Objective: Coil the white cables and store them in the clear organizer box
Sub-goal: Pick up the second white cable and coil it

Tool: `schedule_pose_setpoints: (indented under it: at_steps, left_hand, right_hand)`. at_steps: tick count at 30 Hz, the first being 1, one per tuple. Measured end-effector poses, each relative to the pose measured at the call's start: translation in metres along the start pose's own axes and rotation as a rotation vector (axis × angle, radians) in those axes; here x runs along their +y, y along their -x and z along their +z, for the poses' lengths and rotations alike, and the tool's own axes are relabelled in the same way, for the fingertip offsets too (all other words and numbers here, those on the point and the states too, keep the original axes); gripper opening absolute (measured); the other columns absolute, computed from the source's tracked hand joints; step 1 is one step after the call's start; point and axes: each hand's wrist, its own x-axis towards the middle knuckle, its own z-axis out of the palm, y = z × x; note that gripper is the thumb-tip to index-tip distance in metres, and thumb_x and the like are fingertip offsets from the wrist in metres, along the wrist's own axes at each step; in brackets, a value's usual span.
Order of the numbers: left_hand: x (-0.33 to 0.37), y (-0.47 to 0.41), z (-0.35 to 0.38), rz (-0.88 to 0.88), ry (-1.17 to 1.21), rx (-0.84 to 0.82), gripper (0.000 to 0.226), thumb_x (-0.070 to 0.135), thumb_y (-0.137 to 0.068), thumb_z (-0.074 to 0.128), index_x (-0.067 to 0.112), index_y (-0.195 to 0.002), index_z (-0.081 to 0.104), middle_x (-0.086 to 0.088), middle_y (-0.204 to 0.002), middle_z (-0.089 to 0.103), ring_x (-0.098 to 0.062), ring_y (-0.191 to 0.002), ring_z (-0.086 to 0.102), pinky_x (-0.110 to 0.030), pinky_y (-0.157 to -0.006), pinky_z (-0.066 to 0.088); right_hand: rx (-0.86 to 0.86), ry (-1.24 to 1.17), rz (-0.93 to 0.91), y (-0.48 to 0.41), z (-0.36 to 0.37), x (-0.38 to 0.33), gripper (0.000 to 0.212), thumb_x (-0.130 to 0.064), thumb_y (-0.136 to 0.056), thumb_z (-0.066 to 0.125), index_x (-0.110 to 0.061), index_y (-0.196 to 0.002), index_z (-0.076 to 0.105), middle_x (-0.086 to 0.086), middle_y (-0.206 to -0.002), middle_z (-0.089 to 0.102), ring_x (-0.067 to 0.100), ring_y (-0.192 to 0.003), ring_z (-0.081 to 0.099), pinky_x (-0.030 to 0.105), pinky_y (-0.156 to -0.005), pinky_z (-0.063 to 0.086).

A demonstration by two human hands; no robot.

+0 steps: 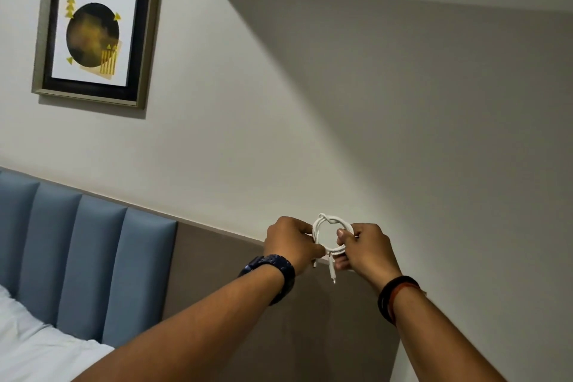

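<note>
A white cable is wound into a small round coil held up in the air in front of the wall. My left hand pinches the coil's left side, and my right hand pinches its right side. A twist of cable crosses over the top of the loop. Two short plug ends hang down below the coil between my hands. The clear organizer box is not in view.
A blue padded headboard and white bedding lie at the lower left. A brown wall panel runs behind my arms. A framed picture hangs at the upper left on the pale wall.
</note>
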Motion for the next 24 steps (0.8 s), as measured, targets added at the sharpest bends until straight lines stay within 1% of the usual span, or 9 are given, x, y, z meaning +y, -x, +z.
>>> schedule_pose_setpoints:
  at_steps: [2,5,8,11,14,17,19,22,24]
  left_hand:
    - [-0.001,-0.003,-0.007,0.058,-0.11,-0.033,0.024,0.007,-0.07,0.072,0.015,-0.093,0.074,-0.006,-0.083,0.075,-0.019,-0.074,0.071,-0.03,-0.072,0.058]
    - [-0.006,-0.012,-0.027,0.235,-0.347,-0.09,0.021,0.01,-0.08,0.069,0.018,-0.098,0.074,-0.001,-0.095,0.075,-0.013,-0.089,0.067,-0.021,-0.08,0.05]
    - [-0.015,-0.021,-0.047,0.304,-0.312,-0.101,0.017,0.011,-0.082,0.068,0.021,-0.093,0.076,0.002,-0.092,0.075,-0.01,-0.089,0.066,-0.022,-0.083,0.049]
    - [-0.026,-0.027,-0.049,0.378,-0.265,0.062,0.015,0.017,-0.079,0.072,0.03,-0.086,0.076,0.011,-0.094,0.069,-0.008,-0.092,0.056,-0.018,-0.076,0.043]
    - [-0.033,-0.027,-0.036,0.389,-0.263,0.276,0.014,0.021,-0.076,0.075,0.031,-0.084,0.077,0.012,-0.097,0.052,-0.011,-0.095,0.042,-0.018,-0.076,0.035]
    - [-0.032,-0.019,-0.017,0.31,-0.141,0.31,0.015,0.014,-0.079,0.072,0.023,-0.09,0.077,0.002,-0.092,0.067,-0.017,-0.086,0.062,-0.021,-0.073,0.044]
    - [-0.028,-0.013,-0.007,0.27,-0.074,0.356,0.018,0.011,-0.082,0.066,0.022,-0.093,0.076,0.001,-0.083,0.075,-0.011,-0.073,0.065,-0.015,-0.066,0.045]
    - [-0.022,-0.007,0.001,0.194,0.087,0.321,0.032,0.007,-0.081,0.054,0.026,-0.095,0.075,0.009,-0.05,0.063,-0.003,-0.039,0.045,-0.007,-0.042,0.033]
    - [-0.019,-0.004,0.002,0.133,0.208,0.24,0.032,0.012,-0.079,0.052,0.028,-0.094,0.075,0.009,-0.05,0.064,-0.003,-0.038,0.042,-0.009,-0.041,0.034]
  right_hand:
    - [-0.001,0.008,-0.002,0.0,-0.005,0.002,0.023,-0.015,-0.093,0.053,-0.007,-0.073,0.062,0.01,-0.061,0.069,0.019,-0.042,0.067,0.02,-0.04,0.05]
    - [-0.044,0.049,0.008,0.002,-0.017,0.008,0.024,-0.015,-0.093,0.052,-0.006,-0.073,0.062,0.012,-0.062,0.07,0.022,-0.047,0.068,0.026,-0.048,0.056]
    - [-0.157,0.003,0.011,0.006,-0.018,0.008,0.025,-0.014,-0.094,0.051,-0.003,-0.074,0.062,0.014,-0.061,0.067,0.022,-0.047,0.066,0.026,-0.048,0.055]
    - [-0.253,-0.101,0.0,0.008,-0.016,-0.003,0.025,-0.011,-0.095,0.049,-0.001,-0.075,0.059,0.016,-0.062,0.063,0.023,-0.05,0.062,0.03,-0.052,0.058]
    - [-0.268,-0.155,-0.002,0.009,-0.012,-0.012,0.025,-0.01,-0.095,0.049,-0.001,-0.075,0.058,0.017,-0.062,0.061,0.022,-0.048,0.061,0.026,-0.047,0.056]
    - [-0.238,-0.201,-0.004,0.009,-0.002,-0.017,0.025,-0.009,-0.095,0.05,0.0,-0.074,0.059,0.019,-0.063,0.062,0.025,-0.05,0.063,0.026,-0.046,0.054]
    - [-0.213,-0.207,-0.013,0.008,0.003,-0.02,0.025,-0.011,-0.095,0.05,0.0,-0.074,0.06,0.018,-0.063,0.064,0.026,-0.05,0.065,0.029,-0.048,0.056]
    - [-0.162,-0.177,-0.012,0.005,0.005,-0.019,0.026,-0.013,-0.094,0.051,0.001,-0.076,0.062,0.015,-0.06,0.066,0.026,-0.05,0.067,0.032,-0.053,0.058]
    - [-0.138,-0.161,-0.007,0.004,0.002,-0.016,0.026,-0.014,-0.094,0.051,0.001,-0.077,0.063,0.014,-0.06,0.067,0.026,-0.05,0.067,0.034,-0.056,0.06]
